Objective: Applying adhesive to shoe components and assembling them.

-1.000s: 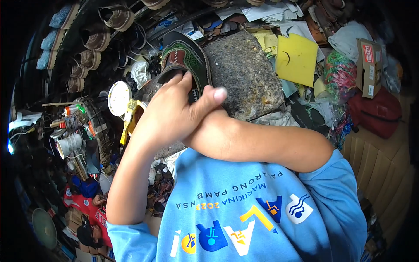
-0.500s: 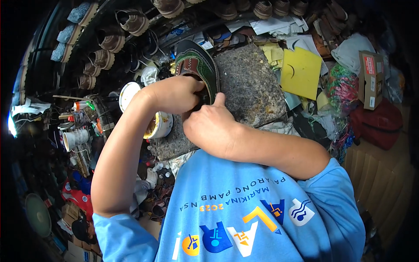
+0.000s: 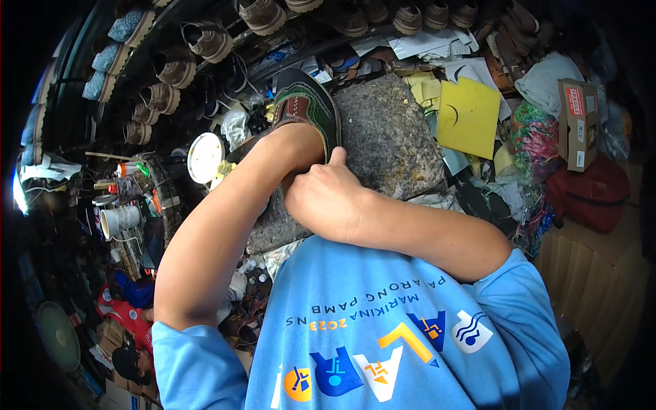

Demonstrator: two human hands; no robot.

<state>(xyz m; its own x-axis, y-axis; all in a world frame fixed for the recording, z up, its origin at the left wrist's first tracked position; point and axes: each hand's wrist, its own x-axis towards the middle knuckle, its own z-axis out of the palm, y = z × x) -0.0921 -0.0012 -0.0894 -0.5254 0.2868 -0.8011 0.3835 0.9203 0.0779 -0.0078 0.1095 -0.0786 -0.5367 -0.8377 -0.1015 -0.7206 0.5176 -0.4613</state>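
A green and brown lace-up shoe (image 3: 298, 104) with a dark sole edge rests on a rough grey stone block (image 3: 389, 130), its toe pointing away from me. My left hand (image 3: 301, 145) reaches deep into the shoe's opening, so its fingers are hidden inside. At the heel end my right hand (image 3: 324, 193) is closed around the shoe, thumb sticking up along its right side. To the left of the shoe is a round white lid (image 3: 205, 157); the tub near it is mostly covered by my left forearm.
Racks of brown shoes (image 3: 207, 42) line the back and left. A yellow sheet (image 3: 469, 117) lies right of the block, near a cardboard box (image 3: 577, 124) and a dark red bag (image 3: 591, 193). A person in a red shirt (image 3: 123, 307) is at the lower left.
My left hand has pushed further into the shoe, and its forearm has shifted right and forward, now covering the tub. My right hand stays at the heel.
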